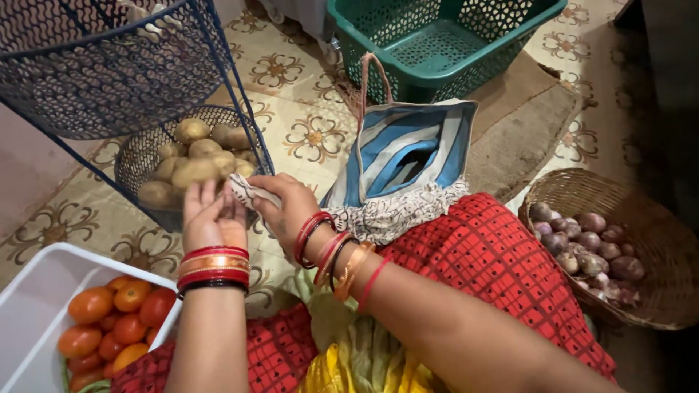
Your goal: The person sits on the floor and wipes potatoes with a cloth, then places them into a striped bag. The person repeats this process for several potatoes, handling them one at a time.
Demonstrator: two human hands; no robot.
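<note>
Left hand [211, 215] pinches a potato [195, 173] just above the round mesh basket [138, 156]; right hand [287, 207] grips a cloth [247, 191] beside it, probably wiping. Loose fingertip hold; potato could slip back into the pile.

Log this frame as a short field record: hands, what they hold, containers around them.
left hand: holds a potato, fingers up
right hand: grips a patterned cloth beside the potato
wire basket: dark mesh, holds potatoes, under a blue wire rack
white tub: tomatoes, lower left
wicker basket: onions, right
striped bag: blue and white, open, on lap
green crate: top, contents not visible
</note>
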